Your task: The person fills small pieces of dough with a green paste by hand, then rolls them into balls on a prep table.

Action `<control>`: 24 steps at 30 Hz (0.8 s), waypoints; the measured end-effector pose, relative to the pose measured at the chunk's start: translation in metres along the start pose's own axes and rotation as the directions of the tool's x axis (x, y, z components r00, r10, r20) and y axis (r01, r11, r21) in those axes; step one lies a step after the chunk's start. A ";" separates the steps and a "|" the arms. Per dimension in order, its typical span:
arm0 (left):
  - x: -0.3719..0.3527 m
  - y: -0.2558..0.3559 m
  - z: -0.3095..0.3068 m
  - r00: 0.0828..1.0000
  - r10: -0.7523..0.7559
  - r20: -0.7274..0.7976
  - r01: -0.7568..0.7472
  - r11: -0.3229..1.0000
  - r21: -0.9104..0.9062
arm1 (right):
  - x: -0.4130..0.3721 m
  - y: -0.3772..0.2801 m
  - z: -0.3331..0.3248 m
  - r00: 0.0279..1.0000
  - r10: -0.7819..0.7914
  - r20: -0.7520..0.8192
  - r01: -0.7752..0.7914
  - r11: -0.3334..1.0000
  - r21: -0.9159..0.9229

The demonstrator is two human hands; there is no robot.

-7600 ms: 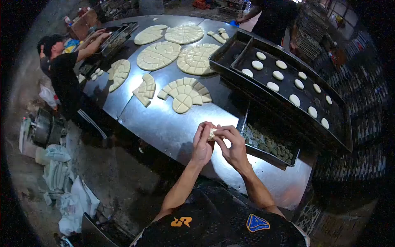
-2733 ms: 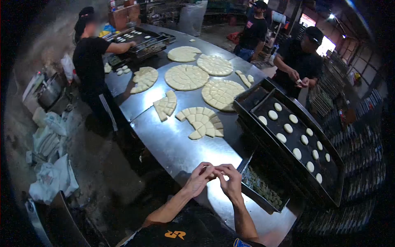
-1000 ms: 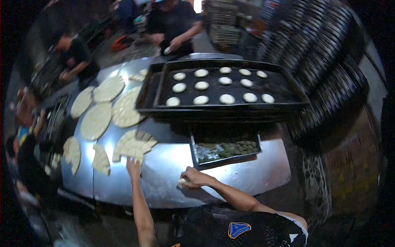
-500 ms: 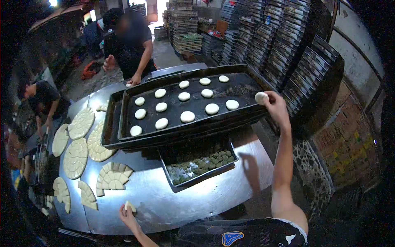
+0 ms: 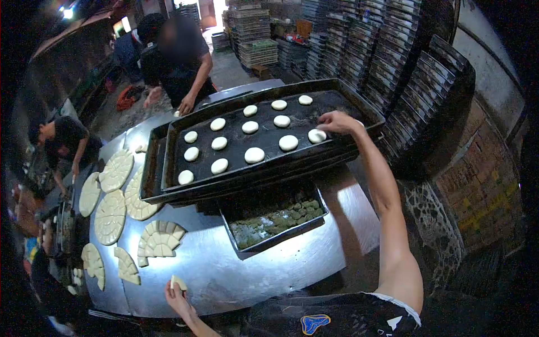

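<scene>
- Dough piece (image 5: 178,282), pale and wedge-like, is sitting in the left hand (image 5: 177,299) close to the near edge of the bench (image 5: 224,292); that hand's grip is clamping on it.
- Right hand (image 5: 338,122) is reaching over the right part of the large dark tray (image 5: 236,178), its fingers bending down near a round white disc (image 5: 317,136); whether its grip is together or apart is not showing.
- Large tray is lying along the bench's far side, carrying rows of discs.
- Smaller tray (image 5: 281,235) of greenish lumps is resting between it and the near edge.
- Scored dough slabs (image 5: 110,217) are spreading toward the bench's left end.
- Co-worker (image 5: 168,62) is leaning in at the large tray's far-left corner.
- Blue badge (image 5: 315,324) and white marks (image 5: 394,324) are showing on the dark shirt (image 5: 281,314), any writing being too small to read.
</scene>
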State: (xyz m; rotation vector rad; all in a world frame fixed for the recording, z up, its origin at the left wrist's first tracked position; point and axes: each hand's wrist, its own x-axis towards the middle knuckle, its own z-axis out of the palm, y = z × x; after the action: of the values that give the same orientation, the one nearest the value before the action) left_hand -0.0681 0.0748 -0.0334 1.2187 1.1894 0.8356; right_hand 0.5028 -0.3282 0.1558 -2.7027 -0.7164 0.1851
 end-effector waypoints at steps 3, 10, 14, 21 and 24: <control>0.004 0.010 0.003 0.996 0.038 0.083 -0.031 0.997 -0.077 | 0.019 -0.006 0.026 0.976 -0.119 0.184 0.149 0.976 -0.161; -0.002 0.006 -0.023 1.000 0.002 0.025 0.002 0.985 -0.171 | 0.035 0.008 0.023 0.965 0.204 0.165 -0.182 0.973 -0.139; -0.007 0.012 -0.015 0.987 -0.016 0.158 0.057 0.966 -0.253 | -0.005 -0.048 0.027 0.932 0.004 -0.364 -0.115 0.951 -0.285; -0.051 0.031 0.093 0.805 0.045 0.591 0.207 0.913 -0.352 | -0.136 -0.228 0.192 0.779 -0.627 0.020 0.437 0.565 0.700; -0.083 0.028 0.121 0.770 0.055 0.636 0.227 0.907 -0.354 | -0.189 -0.259 0.244 0.808 -0.512 0.293 -0.099 0.372 0.923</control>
State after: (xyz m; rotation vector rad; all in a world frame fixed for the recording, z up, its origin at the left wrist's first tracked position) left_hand 0.0331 -0.0277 0.0043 0.9589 0.4679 0.4932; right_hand 0.1702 -0.1412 0.0268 -1.3921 -0.7787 1.0067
